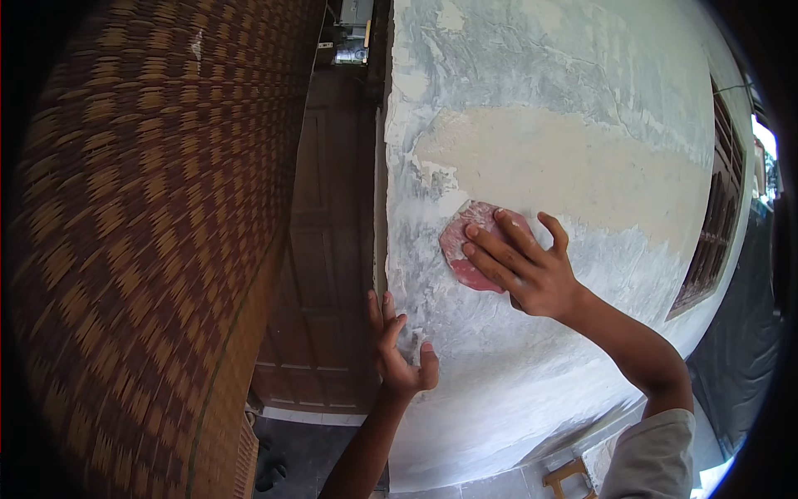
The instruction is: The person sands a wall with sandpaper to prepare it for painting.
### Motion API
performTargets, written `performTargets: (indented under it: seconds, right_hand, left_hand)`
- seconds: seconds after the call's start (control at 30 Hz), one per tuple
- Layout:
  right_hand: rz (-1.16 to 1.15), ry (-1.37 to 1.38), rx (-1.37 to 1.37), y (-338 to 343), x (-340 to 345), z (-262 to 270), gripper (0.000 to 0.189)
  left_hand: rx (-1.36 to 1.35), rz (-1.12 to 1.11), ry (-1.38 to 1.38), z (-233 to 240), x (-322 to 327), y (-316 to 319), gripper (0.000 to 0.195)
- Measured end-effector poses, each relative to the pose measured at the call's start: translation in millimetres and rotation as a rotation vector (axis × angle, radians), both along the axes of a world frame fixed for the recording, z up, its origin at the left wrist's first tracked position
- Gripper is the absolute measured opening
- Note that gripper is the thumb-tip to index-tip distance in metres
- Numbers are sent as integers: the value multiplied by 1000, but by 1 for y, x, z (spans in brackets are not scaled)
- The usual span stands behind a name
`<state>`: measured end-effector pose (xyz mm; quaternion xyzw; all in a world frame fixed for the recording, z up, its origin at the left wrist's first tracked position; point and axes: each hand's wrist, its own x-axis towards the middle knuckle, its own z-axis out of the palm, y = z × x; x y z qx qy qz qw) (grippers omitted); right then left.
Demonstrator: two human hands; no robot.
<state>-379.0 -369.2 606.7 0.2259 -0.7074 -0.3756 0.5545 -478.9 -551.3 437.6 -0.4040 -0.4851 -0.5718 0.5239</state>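
Note:
My right hand (530, 265) presses a pink flat pad (477, 215) against the plastered wall (548, 349). The pad has a rough rounded outline and white smears on its surface. Three fingers lie across it, while another finger stands off to the right side. Lower down, my left hand (402, 362) rests at the wall's corner edge, its fingers spread and holding nothing. Around the pad the wall is patchy grey and white, with a cream band (561, 162) above. What lies under the pad is hidden.
To the left hangs a woven bamboo panel (149, 218). A brown wooden door (318, 268) stands beyond the corner. A barred window (714, 212) and black sheeting (742, 330) are at the right. Below are sandals (271, 475) and a small wooden stool (570, 477).

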Motion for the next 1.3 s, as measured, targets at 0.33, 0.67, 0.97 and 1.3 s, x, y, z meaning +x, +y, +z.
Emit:
performTargets:
  seconds: [0.33, 0.67, 0.97, 1.3]
  right_hand:
    - [-58, -79, -124, 13, 11, -23, 67]
    - [134, -293, -985, 43, 121, -143, 54]
    - [856, -55, -2262, 147, 217, -232, 34]
    - [716, 271, -2520, 284, 364, -347, 36]
  left_hand:
    - [-28, -30, -7, 1, 4, -5, 48]
    - [-218, -179, 76, -40, 70, 83, 48]
    - [-596, -564, -26, -93, 175, 233, 50]
    - [-901, -854, -118, -180, 314, 413, 63]
